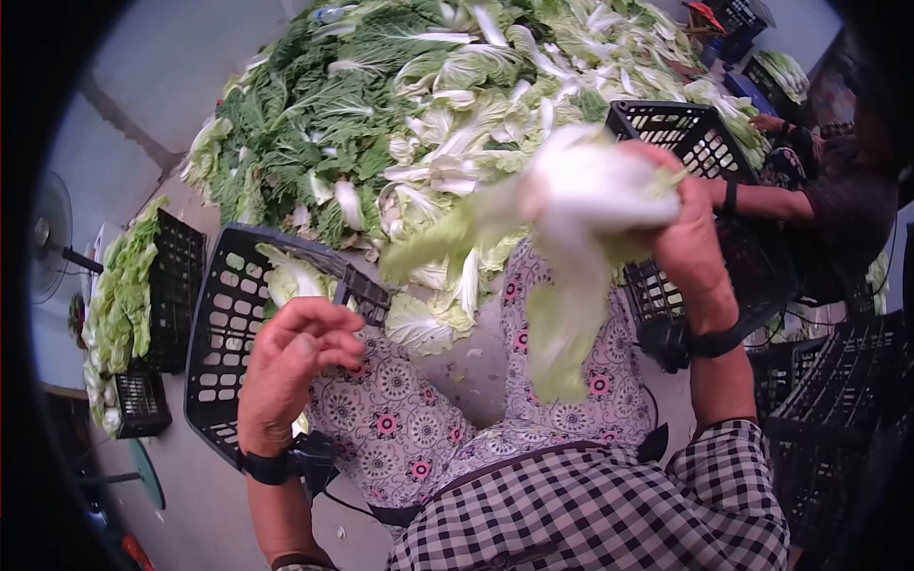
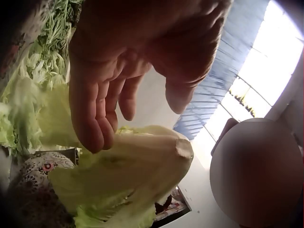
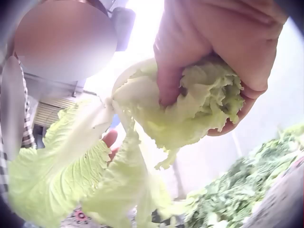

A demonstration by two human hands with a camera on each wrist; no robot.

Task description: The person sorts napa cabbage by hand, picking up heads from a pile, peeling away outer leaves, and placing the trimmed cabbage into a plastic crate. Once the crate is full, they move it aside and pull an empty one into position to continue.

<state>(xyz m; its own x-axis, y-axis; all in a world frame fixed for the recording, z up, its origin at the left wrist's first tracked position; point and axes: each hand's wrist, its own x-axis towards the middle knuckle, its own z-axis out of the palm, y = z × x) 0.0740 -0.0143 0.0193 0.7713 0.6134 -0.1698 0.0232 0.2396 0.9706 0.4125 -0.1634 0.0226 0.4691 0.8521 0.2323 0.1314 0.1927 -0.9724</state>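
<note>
My right hand (image 1: pixel 687 243) grips a pale napa cabbage (image 1: pixel 595 186) by its leafy top, raised above my knees. In the right wrist view the thumb presses into the crinkled leaf end of the cabbage (image 3: pixel 142 90). Outer leaves (image 3: pixel 57 166) splay away from the head and hang down. My left hand (image 1: pixel 297 371) hovers over my left thigh with loosely bent fingers and holds nothing. The left wrist view shows the cabbage (image 2: pixel 142 154) with its cut stem end, overlapped by the fingertips of the left hand (image 2: pixel 137 61).
A heap of loose cabbage leaves (image 1: pixel 381 105) spreads ahead. A black crate (image 1: pixel 224 352) with a cabbage stands by my left leg, another crate (image 1: pixel 685 128) at right. Filled crates (image 1: pixel 171 285) line the left near a fan (image 1: pixel 52 228). Another person (image 1: pixel 847 181) sits at right.
</note>
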